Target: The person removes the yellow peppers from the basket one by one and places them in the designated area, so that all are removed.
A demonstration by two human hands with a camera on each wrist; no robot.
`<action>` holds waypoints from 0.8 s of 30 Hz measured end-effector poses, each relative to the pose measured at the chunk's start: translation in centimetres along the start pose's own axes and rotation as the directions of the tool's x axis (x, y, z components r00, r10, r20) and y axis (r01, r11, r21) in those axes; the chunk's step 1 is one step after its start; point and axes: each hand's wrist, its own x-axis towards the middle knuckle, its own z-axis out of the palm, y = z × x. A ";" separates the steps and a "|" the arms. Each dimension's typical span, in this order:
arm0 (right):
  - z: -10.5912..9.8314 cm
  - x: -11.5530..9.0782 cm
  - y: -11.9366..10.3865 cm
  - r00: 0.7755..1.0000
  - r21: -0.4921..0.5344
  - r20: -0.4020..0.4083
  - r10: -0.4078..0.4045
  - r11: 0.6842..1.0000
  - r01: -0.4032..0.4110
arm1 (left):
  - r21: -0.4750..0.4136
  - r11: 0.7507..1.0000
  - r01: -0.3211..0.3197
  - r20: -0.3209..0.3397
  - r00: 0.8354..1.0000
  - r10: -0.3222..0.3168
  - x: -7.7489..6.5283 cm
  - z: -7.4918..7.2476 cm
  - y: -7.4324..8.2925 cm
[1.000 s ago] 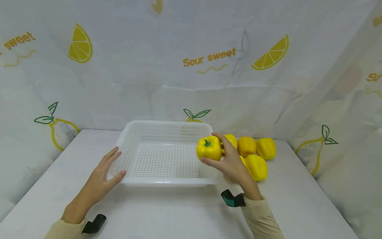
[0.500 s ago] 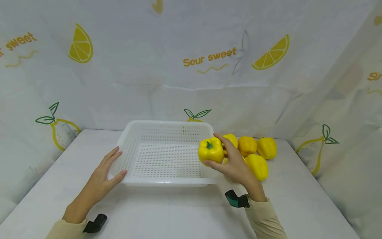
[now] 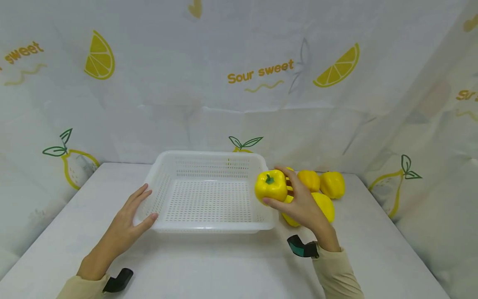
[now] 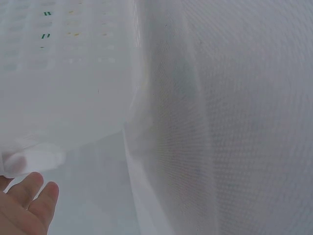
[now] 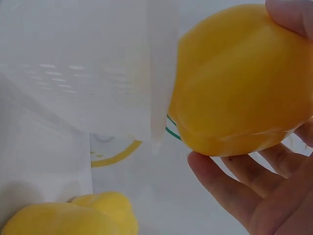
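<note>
A yellow bell pepper (image 3: 271,187) with a green stem is gripped in my right hand (image 3: 304,205), thumb at its near side and fingers behind it. It is held up at the right rim of a white plastic basket (image 3: 209,226). In the right wrist view, the pepper (image 5: 239,83) overlaps the basket's edge (image 5: 164,73), fingertips under its lower side. My left hand (image 3: 123,228) rests at the basket's left rim with fingers extended and thumb by the front left corner. The left wrist view shows those fingers (image 4: 44,203) just below the rim. The basket holds nothing.
Several more yellow bell peppers (image 3: 332,185) lie on the white table (image 3: 209,265) right of the basket, partly hidden by my right hand. A white curtain (image 3: 168,91) with lemon prints hangs close behind the basket and along the sides.
My right hand has moved to the right with the bell pepper, from over the basket's right part to its right rim. The left hand and basket stay put.
</note>
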 end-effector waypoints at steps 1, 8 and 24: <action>-0.2 0.0 0.1 1.000 -0.006 -0.003 0.002 1.000 -0.002 | 0.002 1.000 0.001 -0.001 1.000 -0.001 0.0 0.0 0.0; -1.4 -0.2 0.8 0.998 -0.033 -0.054 0.021 0.999 -0.023 | 0.017 1.000 -0.005 -0.013 1.000 0.005 0.0 0.1 -0.1; -4.2 -0.6 2.2 0.987 -0.061 -0.118 0.108 0.991 -0.116 | 0.007 1.000 -0.004 -0.003 1.000 0.004 0.0 0.0 0.0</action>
